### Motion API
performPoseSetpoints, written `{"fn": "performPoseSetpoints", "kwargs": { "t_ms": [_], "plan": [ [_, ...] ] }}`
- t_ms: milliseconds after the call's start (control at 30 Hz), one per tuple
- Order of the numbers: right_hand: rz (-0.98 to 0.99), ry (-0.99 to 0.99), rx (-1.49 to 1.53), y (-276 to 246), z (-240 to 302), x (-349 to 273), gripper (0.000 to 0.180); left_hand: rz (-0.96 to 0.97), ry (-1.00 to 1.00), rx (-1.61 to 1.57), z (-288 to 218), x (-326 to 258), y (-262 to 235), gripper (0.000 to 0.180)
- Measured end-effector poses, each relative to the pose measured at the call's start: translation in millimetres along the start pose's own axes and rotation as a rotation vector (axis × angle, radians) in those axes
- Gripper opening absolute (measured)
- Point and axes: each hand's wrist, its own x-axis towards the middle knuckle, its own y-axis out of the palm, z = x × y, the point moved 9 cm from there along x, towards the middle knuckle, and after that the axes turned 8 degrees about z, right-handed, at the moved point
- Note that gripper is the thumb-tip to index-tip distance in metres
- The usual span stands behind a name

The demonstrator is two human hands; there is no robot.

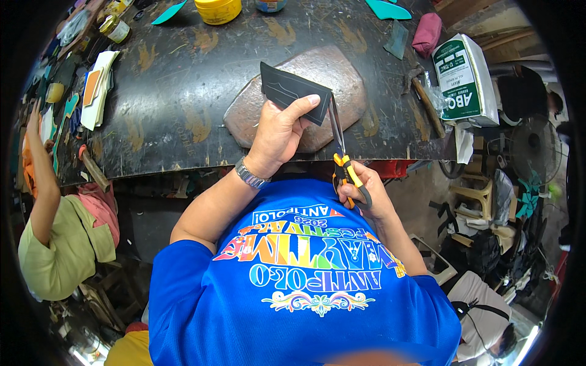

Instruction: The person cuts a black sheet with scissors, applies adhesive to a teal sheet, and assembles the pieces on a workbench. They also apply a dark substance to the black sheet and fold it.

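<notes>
In my left hand [282, 131] is a flat black piece of leather-like material [287, 86] with thin pale lines marked on it, pinched between thumb and fingers. My right hand [368, 194] grips a pair of scissors [343, 160] with yellow and black handles. The long blades point away from me and reach the right edge of the black piece; whether they are parted there is hard to make out. Beneath the piece, a brown stone-like slab [332, 70] lies on the dark table [177, 91].
A hammer [427, 105] and a green-and-white package [464, 79] lie at the right. Near the far edge stands a yellow tub [218, 9]. Stacked cut pieces [99, 88] and another hammer [93, 168] are at the left, where another person [67, 238] works.
</notes>
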Motion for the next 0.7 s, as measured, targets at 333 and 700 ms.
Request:
{"fn": "performPoseSetpoints", "kwargs": {
  "t_ms": [333, 700],
  "plan": [
    [-0.082, 0.002, -0.031, -2.2, -3.2, 3.4, 0.031, -0.026, 0.009, 0.034, 2.6, 0.3, -3.1, 0.025],
    [-0.124, -0.049, -0.032, 0.2, -3.7, 3.0, 0.031, -0.023, 0.017, 0.075, 4.0, 1.5, -5.0, 0.025]
  ]
}}
